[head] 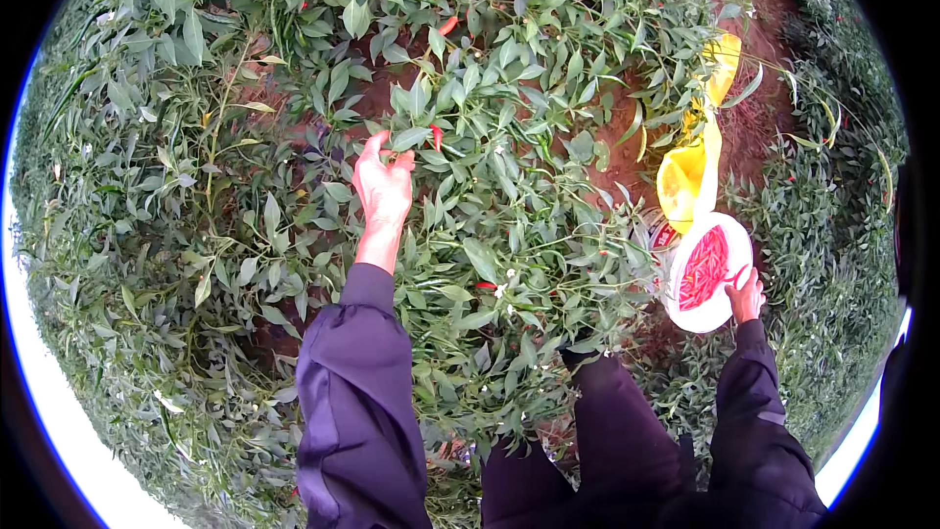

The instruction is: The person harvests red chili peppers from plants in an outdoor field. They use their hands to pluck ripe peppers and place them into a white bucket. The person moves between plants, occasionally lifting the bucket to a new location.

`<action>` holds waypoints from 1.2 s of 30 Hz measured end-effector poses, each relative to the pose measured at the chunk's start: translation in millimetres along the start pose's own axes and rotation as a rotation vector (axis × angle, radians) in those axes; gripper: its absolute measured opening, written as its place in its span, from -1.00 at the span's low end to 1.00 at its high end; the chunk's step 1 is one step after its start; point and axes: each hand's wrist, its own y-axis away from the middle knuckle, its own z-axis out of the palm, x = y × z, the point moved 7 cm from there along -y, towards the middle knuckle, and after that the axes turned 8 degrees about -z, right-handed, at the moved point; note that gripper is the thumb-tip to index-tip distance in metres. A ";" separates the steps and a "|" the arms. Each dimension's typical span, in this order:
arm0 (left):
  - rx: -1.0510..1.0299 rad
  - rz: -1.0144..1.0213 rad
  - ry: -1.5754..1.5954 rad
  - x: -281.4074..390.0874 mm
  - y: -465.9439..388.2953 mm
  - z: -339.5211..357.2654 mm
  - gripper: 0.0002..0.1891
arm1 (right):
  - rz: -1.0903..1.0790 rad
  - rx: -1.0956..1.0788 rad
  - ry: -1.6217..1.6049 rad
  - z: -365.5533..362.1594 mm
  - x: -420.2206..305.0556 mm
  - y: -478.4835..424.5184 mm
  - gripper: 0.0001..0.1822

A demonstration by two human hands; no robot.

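My left hand (384, 182) reaches into the chili pepper plants, its fingers apart beside a green leaf (411, 138). Just right of those fingers hangs a ripe red chili (437, 138). My right hand (747, 299) is at the near-right rim of a white bucket (699, 321). Many slender red chilies (703, 272) lie inside the bucket. One red chili (741, 276) shows close to my right fingertips; whether they hold it, or grip the rim, I cannot tell.
A yellow mesh bag (683, 180) lies beyond the bucket, partly behind leaves. Next to the bucket, a round object with red and white printing (659, 230) is half hidden. More red chilies (448, 26) hang in the foliage. Bare reddish soil (764, 110) runs between rows. My dark trousers (624, 426) are below.
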 end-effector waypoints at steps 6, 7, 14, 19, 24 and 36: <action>-0.196 -0.156 0.489 -12.8 4.2 5.4 -0.82 | -0.238 -0.360 -1.410 -83.2 -301.1 -5.6 -0.84; -0.224 -0.166 0.521 -4.6 7.4 13.8 -0.82 | -0.346 -0.440 -1.506 -89.7 -351.8 3.9 -0.84; -0.261 -0.091 0.472 29.3 9.4 33.9 -0.90 | -0.613 -0.288 -1.121 -76.4 -562.4 -19.6 -0.72; -0.296 -0.119 0.441 27.9 9.2 33.5 -0.91 | -0.512 -0.561 -1.183 -39.5 -576.2 -37.5 -0.74; -0.328 -0.114 0.498 19.3 13.7 53.6 -0.91 | -0.981 -0.345 -0.788 -56.6 -567.4 -49.0 -0.81; -0.238 -0.190 0.542 -15.1 23.8 48.6 -0.93 | -0.320 -0.768 -1.727 -81.3 -568.4 -121.7 -0.82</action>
